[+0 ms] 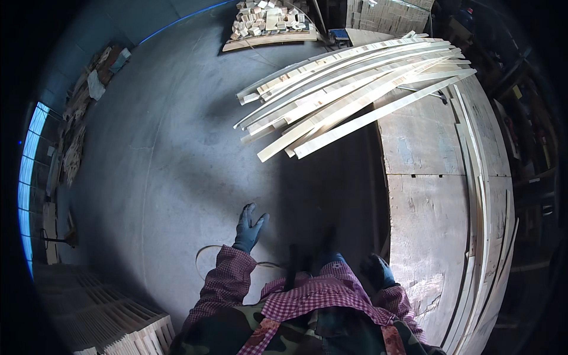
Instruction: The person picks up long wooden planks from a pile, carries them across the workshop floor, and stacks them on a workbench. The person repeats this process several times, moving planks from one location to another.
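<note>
- My left grip [247, 229], gloved, hangs at 7 o'clock above the floor [177, 160], fingers spread, holding nothing.
- My right grip [378, 271], at 4 to 5 o'clock, is just beside the table [426, 219] edge; it is too dark to make out how far its fingers close, and I see nothing in it.
- The wood strips [355, 89] lie fanned at 1 o'clock across the table's far end, their ends jutting past its edge toward 11.
- With so much overhang, pulling one strip could drag or tip others onto the floor, since they cross and overlap.
- The thin loop [271, 264] on the floor at 7 o'clock could catch my foot.
- Turning could knock my right knuckles on the table edge, which runs from 2 to 5 o'clock.
- The slat stack [151, 337] at 7 to 8 o'clock limits backing left; the most room is on the floor toward 9 and 10.
</note>
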Demonstrator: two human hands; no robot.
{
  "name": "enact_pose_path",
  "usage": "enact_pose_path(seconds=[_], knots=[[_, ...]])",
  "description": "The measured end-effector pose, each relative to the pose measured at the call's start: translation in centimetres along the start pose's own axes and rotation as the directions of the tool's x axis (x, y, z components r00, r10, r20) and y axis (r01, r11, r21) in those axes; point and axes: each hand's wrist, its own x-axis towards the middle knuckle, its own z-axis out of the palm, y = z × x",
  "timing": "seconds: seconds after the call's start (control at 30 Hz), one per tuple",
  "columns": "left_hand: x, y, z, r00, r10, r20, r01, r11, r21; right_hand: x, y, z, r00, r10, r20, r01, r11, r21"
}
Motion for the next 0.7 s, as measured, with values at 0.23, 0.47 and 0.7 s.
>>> enact_pose_path(seconds=[0.23, 0.47, 0.7], knots=[[13.9, 7.4, -2.8, 0.967, 0.253, 0.008, -0.238, 0.899, 0.368, 16.3, -5.9, 5.1, 0.998, 0.042, -0.046, -0.044, 0.998, -0.041], [28.9, 5.8, -3.8, 0.960, 0.252, 0.122, -0.272, 0.729, 0.628, 28.2, -11.5, 11.9, 0.947, 0.320, -0.025, -0.310, 0.933, 0.185], [40.3, 11.4, 0.5, 0.967, -0.100, 0.234, -0.065, 0.790, 0.609, 38.4, -11.0, 17.0, 0.964, 0.181, -0.196, -0.117, 0.946, 0.301]])
